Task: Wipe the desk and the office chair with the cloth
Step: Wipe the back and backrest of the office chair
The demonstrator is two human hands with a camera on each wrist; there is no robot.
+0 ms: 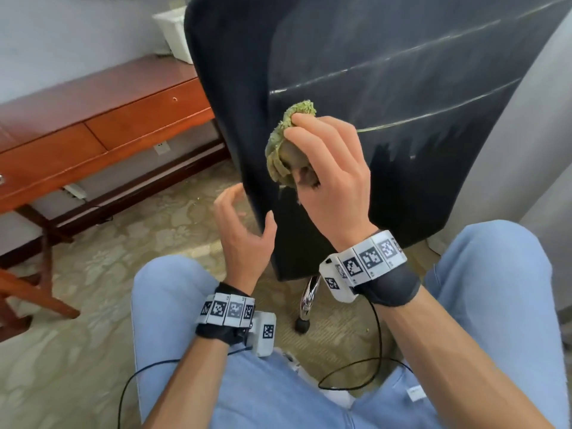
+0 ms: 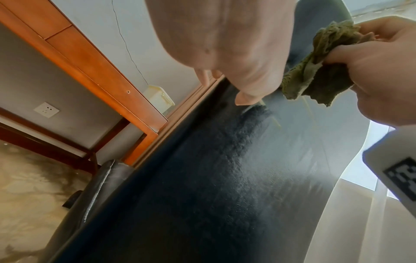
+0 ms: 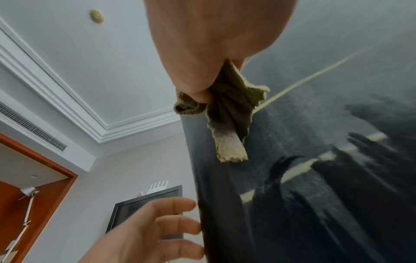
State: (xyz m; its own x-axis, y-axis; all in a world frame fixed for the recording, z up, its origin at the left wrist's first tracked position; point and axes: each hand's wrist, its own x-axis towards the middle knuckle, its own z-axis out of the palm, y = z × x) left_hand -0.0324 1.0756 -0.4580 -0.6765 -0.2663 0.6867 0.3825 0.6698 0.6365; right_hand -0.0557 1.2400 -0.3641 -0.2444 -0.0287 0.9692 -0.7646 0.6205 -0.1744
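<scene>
My right hand point(image 1: 331, 178) had its grip closed around the bunched green cloth point(image 1: 283, 144), pressing it against the back of the black office chair point(image 1: 402, 88), near its left edge. My left hand point(image 1: 244, 224) was loose, fingers relaxed, holding nothing, just beside that edge. Pale streaks crossed the chair's back. The wooden tabletop point(image 1: 93, 97) stood beyond, to the left.

Both forearms are bare. Behind the left hand point(image 1: 244, 230) sits a black wrist wrap point(image 1: 221, 331) topped by a band of white tiles point(image 1: 227, 310) printed with black square codes, with a white camera block point(image 1: 263, 334) on its inner side. Behind the right hand point(image 1: 332, 178) sits a matching band point(image 1: 368, 258) over a black wrap point(image 1: 393, 286). Thin black cables point(image 1: 379, 342) trail from both wrists. Light blue trousers point(image 1: 173, 292) cover the knees.
</scene>
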